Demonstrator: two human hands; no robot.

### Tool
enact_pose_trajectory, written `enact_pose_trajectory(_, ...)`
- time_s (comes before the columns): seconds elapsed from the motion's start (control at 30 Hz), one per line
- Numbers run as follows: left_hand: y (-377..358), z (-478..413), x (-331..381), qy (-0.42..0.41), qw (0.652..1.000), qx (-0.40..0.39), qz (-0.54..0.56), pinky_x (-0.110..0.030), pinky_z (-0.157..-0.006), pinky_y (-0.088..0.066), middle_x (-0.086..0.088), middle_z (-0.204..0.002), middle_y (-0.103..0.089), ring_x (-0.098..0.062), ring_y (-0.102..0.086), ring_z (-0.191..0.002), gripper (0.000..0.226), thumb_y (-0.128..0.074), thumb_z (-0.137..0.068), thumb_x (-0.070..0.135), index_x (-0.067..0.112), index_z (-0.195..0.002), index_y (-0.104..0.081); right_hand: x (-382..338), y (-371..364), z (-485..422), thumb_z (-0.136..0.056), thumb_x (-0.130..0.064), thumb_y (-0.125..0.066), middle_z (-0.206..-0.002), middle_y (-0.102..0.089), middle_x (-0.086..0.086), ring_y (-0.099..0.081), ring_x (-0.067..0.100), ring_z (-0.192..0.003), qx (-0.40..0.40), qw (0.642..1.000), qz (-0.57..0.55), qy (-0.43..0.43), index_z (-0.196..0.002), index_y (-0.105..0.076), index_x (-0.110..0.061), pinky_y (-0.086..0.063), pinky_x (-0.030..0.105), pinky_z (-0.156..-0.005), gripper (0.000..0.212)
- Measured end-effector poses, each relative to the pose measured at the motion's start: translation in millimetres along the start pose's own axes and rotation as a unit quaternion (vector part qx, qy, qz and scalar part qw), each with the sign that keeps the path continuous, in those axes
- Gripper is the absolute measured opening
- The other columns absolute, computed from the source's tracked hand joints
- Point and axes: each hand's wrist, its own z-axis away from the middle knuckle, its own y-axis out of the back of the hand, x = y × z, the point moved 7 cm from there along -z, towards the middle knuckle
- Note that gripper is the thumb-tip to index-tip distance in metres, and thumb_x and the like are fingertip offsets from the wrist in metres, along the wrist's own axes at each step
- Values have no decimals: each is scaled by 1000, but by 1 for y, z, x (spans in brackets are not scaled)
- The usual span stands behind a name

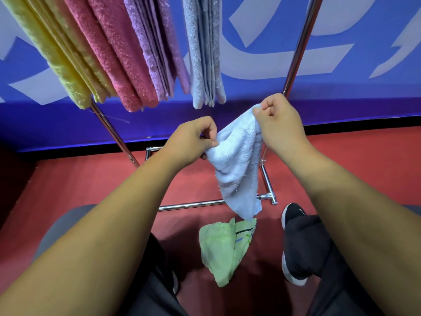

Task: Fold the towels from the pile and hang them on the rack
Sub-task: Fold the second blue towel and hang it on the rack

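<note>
A pale blue towel (pixel 237 165) hangs crumpled between my hands, in front of the rack. My left hand (pixel 190 142) pinches its lower left edge. My right hand (pixel 279 122) grips its upper corner, higher and further right. The towel's tail dangles down over a light green towel (pixel 221 249) that lies bunched on the red floor between my feet. On the chrome rack (pixel 296 51) above hang folded towels: yellow (pixel 57 53), pink (pixel 114 53), purple (pixel 157 46) and grey-blue (pixel 202 53).
The rack's base bars (pixel 193 205) rest on the red floor just ahead of my feet. A blue wall banner with white shapes (pixel 341 42) stands behind the rack. My black shoe (pixel 292 215) is beside the rack's right foot.
</note>
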Motion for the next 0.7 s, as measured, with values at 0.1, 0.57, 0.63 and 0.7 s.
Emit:
enact_pose_trajectory(0.1, -3, 1, -2, 4, 999, -33, -32, -29, -63, -59, 5, -69, -70, -15, -65, -57, 30, -70, -92, -3, 26, -86, -76, -1, 2, 1, -102, -23, -66, -74, -50, -9, -46, 2, -62, -13, 1000, 9, 2, -96, -57, -19, -39, 10, -62, 12)
enact_pose_trajectory(0.57, 54, 16, 8, 41, 987, 142, 55, -36, -75, -56, -1, -75, -75, -14, -66, -70, 20, -91, -82, 25, 19, -81, -72, -9, 28, -2, -101, -24, -70, -71, -54, -8, -47, 2, -62, 38, 997, -58, 14, -96, -60, -20, -40, 16, -63, 12)
enact_pose_trajectory(0.63, 60, 22, 14, 24, 976, 156, 153, -38, -80, -56, -3, -78, -72, -18, -67, -75, 23, -87, -85, 7, 20, -90, -70, -17, 34, 2, -99, -22, -72, -73, -58, -8, -51, 3, -64, 44, 996, -78, 24, -97, -65, -20, -43, 16, -64, 8)
enact_pose_trajectory(0.7, 69, 28, 21, 12, 964, 165, 207, -38, -85, -55, -4, -81, -70, -19, -67, -80, 32, -82, -87, -3, 20, -106, -69, -26, 39, 6, -99, -18, -73, -77, -65, -9, -58, -2, -69, 43, 994, -95, 25, -106, -72, -20, -45, 11, -70, 7)
